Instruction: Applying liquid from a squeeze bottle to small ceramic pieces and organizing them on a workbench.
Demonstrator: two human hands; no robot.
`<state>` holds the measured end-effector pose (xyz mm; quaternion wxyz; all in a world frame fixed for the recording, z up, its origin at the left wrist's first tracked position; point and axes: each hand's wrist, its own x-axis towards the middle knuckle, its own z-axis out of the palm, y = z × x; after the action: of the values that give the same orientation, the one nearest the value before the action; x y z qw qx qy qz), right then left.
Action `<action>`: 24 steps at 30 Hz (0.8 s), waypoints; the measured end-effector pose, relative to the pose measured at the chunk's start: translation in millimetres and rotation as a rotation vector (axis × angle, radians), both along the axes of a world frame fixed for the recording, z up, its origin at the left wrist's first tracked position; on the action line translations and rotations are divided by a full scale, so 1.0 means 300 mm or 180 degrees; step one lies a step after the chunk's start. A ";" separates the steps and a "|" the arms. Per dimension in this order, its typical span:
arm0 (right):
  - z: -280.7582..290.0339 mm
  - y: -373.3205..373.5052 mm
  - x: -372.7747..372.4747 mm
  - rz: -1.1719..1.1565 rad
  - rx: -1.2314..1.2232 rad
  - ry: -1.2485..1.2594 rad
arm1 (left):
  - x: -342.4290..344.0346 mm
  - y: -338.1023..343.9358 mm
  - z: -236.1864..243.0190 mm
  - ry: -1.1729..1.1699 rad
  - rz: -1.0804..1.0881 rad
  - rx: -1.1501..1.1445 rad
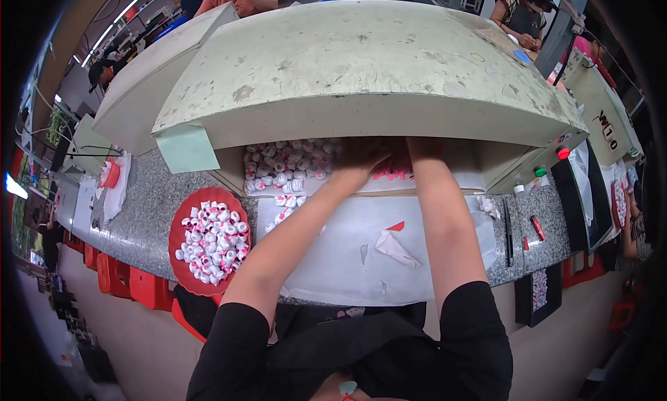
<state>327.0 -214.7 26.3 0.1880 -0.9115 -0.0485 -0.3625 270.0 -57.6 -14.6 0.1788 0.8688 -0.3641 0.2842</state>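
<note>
Seen at 9 o'clock: red round tray (pixel 182 224) resting on the speckled grey surface (pixel 142 213), heaped with small white-and-red capped pieces (pixel 212 241). Just beyond, at 10 o'clock, pale green paper tag (pixel 186 149) hanging from the lip of the worn cream hood (pixel 361 61).

Noted at centre, under the hood: loose pile of small white pieces (pixel 285 163) lying on a shelf inside the opening, a few spilled forward at 11 o'clock onto the white sheet (pixel 333 248) covering the surface.

Left hand (pixel 358 166) reaching into the opening, fingers spread apart and laid on the right edge of the white pile; nothing visibly clamped. Right hand (pixel 417 151) just beside it at 12 o'clock, pushed deeper under the hood; largely hidden in shadow, so grip cannot be told. Cluster of pink pieces (pixel 390 172) lying between the two hands.

Observed at 5 o'clock of the hands: crumpled white paper scrap (pixel 394 248) with a red scrap (pixel 396 227) near it. At 3 o'clock: red button (pixel 563 152) and green button (pixel 540 171) on the hood's side, dark pen (pixel 508 231) on the surface.
</note>
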 end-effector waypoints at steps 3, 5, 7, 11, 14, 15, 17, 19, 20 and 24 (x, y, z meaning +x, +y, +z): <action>-0.051 -0.033 0.021 0.0202 -0.0237 -0.0388 | -0.022 -0.019 0.020 -0.0073 0.0031 -0.0009; -0.071 -0.045 0.011 0.0365 -0.0500 -0.0738 | -0.034 -0.016 0.033 0.0023 0.0214 -0.0032; -0.009 -0.025 -0.039 0.1066 -0.0147 0.0802 | -0.048 0.030 0.042 -0.0134 0.0204 0.0435; 0.034 0.025 -0.096 0.1231 -0.0546 0.0918 | -0.038 0.070 0.053 -0.0142 0.0017 0.0066; -0.022 0.078 -0.078 0.0848 -0.0564 0.0588 | -0.066 0.104 0.023 -0.0631 0.0398 -0.0183; -0.045 0.064 -0.050 0.1253 -0.0525 0.0854 | -0.076 0.124 0.034 -0.0436 0.0628 0.0021; -0.053 0.072 -0.041 0.1698 -0.0487 0.1118 | -0.080 0.155 0.025 -0.0210 0.0878 0.0221; -0.012 0.115 -0.063 0.1356 -0.0546 0.1262 | -0.092 0.181 0.009 0.0022 0.1172 0.0425; -0.039 0.112 -0.036 0.1340 -0.0542 0.1231 | -0.098 0.174 0.014 -0.0117 0.1301 0.0452; -0.099 0.113 0.012 0.1431 -0.0515 0.0620 | -0.135 0.155 0.046 -0.0030 0.0933 -0.0104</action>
<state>330.5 -180.9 -3.4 0.1941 -0.9205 -0.2604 -0.2171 229.5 -11.1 -0.9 0.1478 0.9082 -0.2294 0.3172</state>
